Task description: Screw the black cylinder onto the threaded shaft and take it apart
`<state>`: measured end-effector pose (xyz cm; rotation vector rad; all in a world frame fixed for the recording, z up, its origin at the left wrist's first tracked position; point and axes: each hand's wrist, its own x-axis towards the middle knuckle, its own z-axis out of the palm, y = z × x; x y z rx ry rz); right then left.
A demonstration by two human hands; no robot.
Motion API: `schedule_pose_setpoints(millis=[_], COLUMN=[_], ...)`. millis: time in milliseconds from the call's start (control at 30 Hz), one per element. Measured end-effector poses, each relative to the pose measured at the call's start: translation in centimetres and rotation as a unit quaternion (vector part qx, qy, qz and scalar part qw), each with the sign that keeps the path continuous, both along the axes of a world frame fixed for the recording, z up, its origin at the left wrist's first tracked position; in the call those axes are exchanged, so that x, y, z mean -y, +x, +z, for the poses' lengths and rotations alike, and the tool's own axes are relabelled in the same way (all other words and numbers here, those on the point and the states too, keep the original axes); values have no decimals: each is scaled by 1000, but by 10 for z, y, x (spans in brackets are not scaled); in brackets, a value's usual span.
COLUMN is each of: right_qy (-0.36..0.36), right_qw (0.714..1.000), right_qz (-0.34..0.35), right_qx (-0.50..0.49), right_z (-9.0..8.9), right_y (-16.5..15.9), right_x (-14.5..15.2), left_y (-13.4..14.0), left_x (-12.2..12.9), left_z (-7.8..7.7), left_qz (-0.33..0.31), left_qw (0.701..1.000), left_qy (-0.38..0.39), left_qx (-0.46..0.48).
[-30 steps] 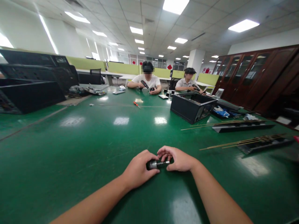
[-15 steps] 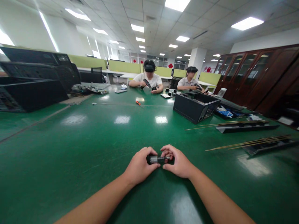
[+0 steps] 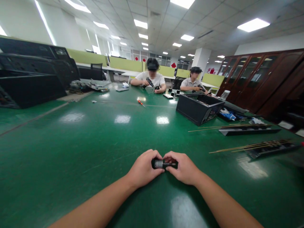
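Note:
Low in the middle of the head view, my left hand [image 3: 144, 168] is wrapped round a dark electric drill [image 3: 158, 164] with a grey collar. The drill lies crosswise, its black chuck and thin metal bit pointing right; most of its body is hidden by my left hand and the viewing angle. My right hand [image 3: 183, 167] curls round the chuck and bit end, thumb in front and fingers behind. The fingertips of both hands come close together at the chuck. Both hands are just over the green tabletop [image 3: 99, 183].
A black computer case [image 3: 196, 109] stands at the right, with thin rods [image 3: 247, 147] on dark metal panels nearer me. An orange screwdriver [image 3: 141, 103] lies farther back. More computer cases [image 3: 30, 91] are at the left. Two people [image 3: 152, 77] sit across, holding drills.
My right hand has closed in round the chuck and bit, its fingertips nearer my left hand. The camera view has shifted slightly.

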<state>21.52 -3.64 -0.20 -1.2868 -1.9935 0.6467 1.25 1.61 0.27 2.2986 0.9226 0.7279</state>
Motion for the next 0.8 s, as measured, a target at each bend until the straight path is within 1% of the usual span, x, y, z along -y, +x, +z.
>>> schedule_pose_setpoints(millis=[167,267,500,800], right_qy=[9,4,37,41], right_qw=[998,998,997,997], right_qz=[-14,-11,-13,-9], right_qx=[59,56,60,61], right_z=[5,6,4,5], right_y=[-1,0,-1,0], right_x=[3,3,1,2], left_y=[0,0,1,1], left_x=[2,3,3,4], left_z=[1,1,1,-1], left_qz=[-6,-8,-6,-8], left_qw=[1000,1000,1000,1000], left_qy=[13,19,18,19], left_qx=[6,1,6,24])
